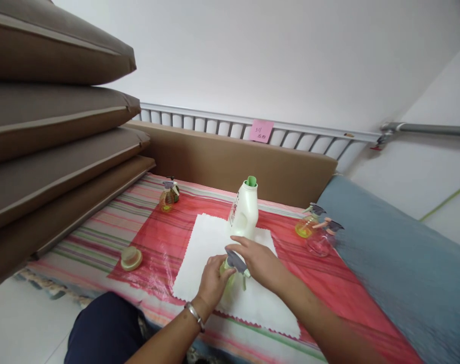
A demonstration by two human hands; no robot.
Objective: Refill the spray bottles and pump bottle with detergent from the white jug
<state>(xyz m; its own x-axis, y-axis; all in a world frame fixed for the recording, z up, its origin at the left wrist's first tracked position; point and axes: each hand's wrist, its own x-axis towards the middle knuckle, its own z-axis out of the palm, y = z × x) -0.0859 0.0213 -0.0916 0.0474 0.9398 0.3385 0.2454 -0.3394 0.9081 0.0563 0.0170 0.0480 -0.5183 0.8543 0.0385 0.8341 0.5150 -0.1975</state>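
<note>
- nearest the camera, the left hand (212,284) wraps the body of a small spray bottle (232,268) on the white cloth (211,242), near the bed's front edge.
- the right hand (258,260) lies closed over the bottle's grey trigger head.
- a white jug (245,210) with green cap stands at the cloth's far edge.
- two spray bottles (317,230) sit near the bed's right edge, another spray bottle (168,196) at the far left.
- a round lid (131,258) lies toward the front left.

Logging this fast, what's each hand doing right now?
Left hand: closed around the small spray bottle.
Right hand: on the bottle's trigger head; grip cannot be told.
</note>
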